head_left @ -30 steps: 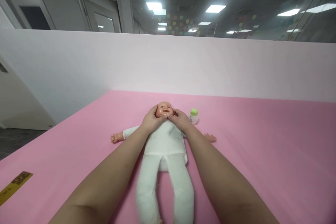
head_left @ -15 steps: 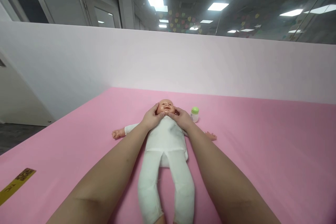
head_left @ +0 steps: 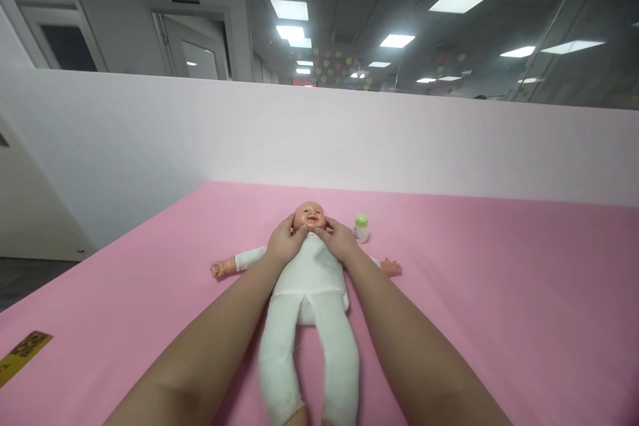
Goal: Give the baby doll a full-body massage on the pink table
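A baby doll (head_left: 310, 273) with a white cloth body lies on its back on the pink surface (head_left: 474, 279), head at the far end and arms stretched out sideways. My left hand (head_left: 286, 241) cups the left side of its head, the thumb by the chin. On the opposite side my right hand (head_left: 339, 239) holds the head in the same way, its thumb also close to the chin. The doll's face shows between both hands. Most of my fingers are hidden behind the head and neck. Just right of my right hand stands a small bottle (head_left: 361, 229) with a green cap.
A white wall panel (head_left: 399, 146) rises behind the pink surface. At the near left lies a yellow strip (head_left: 22, 356) with a printed code. Beyond the panel are doors and ceiling lights.
The camera view has tilted up and shifted slightly, so the scene sits lower. Both hands stay on the doll's head, and the doll keeps about the same pose.
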`<state>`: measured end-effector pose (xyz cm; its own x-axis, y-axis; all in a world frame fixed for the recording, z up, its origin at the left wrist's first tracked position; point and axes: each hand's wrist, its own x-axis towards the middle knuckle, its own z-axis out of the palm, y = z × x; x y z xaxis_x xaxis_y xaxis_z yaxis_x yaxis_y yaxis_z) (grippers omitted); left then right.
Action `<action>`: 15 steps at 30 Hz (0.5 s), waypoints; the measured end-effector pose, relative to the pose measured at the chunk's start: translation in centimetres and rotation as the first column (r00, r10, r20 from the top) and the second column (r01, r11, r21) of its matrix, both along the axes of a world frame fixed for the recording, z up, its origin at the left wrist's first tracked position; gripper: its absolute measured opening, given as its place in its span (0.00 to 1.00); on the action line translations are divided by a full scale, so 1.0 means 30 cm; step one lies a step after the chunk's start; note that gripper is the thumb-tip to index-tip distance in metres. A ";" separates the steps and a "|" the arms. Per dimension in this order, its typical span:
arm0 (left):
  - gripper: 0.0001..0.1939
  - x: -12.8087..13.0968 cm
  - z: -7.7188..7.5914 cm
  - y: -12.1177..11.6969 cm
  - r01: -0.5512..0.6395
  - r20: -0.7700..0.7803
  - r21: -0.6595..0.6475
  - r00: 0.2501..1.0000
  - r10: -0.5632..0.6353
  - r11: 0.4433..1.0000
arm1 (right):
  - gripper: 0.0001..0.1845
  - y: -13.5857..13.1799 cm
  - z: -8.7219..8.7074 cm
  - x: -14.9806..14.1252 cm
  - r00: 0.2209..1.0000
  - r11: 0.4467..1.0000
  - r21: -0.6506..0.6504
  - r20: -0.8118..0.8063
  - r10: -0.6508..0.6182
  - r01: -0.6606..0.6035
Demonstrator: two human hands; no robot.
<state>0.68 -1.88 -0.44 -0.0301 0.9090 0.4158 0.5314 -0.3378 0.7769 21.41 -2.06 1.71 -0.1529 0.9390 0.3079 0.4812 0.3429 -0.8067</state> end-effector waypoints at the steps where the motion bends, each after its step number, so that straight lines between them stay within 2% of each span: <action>1: 0.34 -0.003 0.002 -0.005 0.021 0.001 0.012 1.000 -0.021 1.000 | 0.29 -0.011 0.001 0.008 0.998 1.000 0.021 0.053 -0.021 0.020; 4: 0.33 -0.023 0.009 -0.016 0.028 0.041 0.016 0.999 -0.029 0.999 | 0.30 -0.056 0.008 0.063 0.981 0.995 0.096 0.193 -0.038 0.020; 6: 0.32 -0.030 0.030 -0.028 -0.065 0.036 0.030 0.997 0.064 0.997 | 0.27 -0.083 0.016 0.120 0.967 0.986 0.167 0.251 -0.044 0.002; 8: 0.28 -0.010 0.072 -0.049 -0.152 0.003 0.095 0.988 0.153 0.984 | 0.22 -0.096 0.026 0.180 0.956 0.968 0.245 0.265 -0.127 0.061; 9: 0.25 0.015 0.100 -0.061 -0.149 -0.014 0.137 0.988 0.153 0.979 | 0.20 -0.095 0.031 0.206 0.947 0.951 0.285 0.255 -0.196 0.120; 11: 0.18 0.099 0.158 -0.087 -0.058 0.001 0.179 0.998 0.058 0.982 | 0.21 -0.079 0.035 0.246 0.915 0.905 0.351 0.230 -0.333 0.241; 12: 0.16 0.154 0.184 -0.095 0.027 0.019 0.158 0.999 -0.030 0.987 | 0.22 -0.066 0.033 0.259 0.899 0.885 0.374 0.227 -0.376 0.276; 14: 0.18 0.276 0.219 -0.098 0.120 0.107 0.068 0.986 -0.127 0.990 | 0.29 -0.035 0.020 0.272 0.880 0.879 0.382 0.259 -0.397 0.284; 15: 0.19 0.337 0.226 -0.089 0.181 0.174 -0.019 0.969 -0.175 0.983 | 0.33 -0.021 0.011 0.274 0.876 0.890 0.364 0.287 -0.387 0.274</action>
<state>10.78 -4.56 6.36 0.0659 0.9197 0.3871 0.3233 -0.3868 0.8637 29.64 -2.68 2.04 0.0008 0.8211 0.5709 0.8356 0.3130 -0.4515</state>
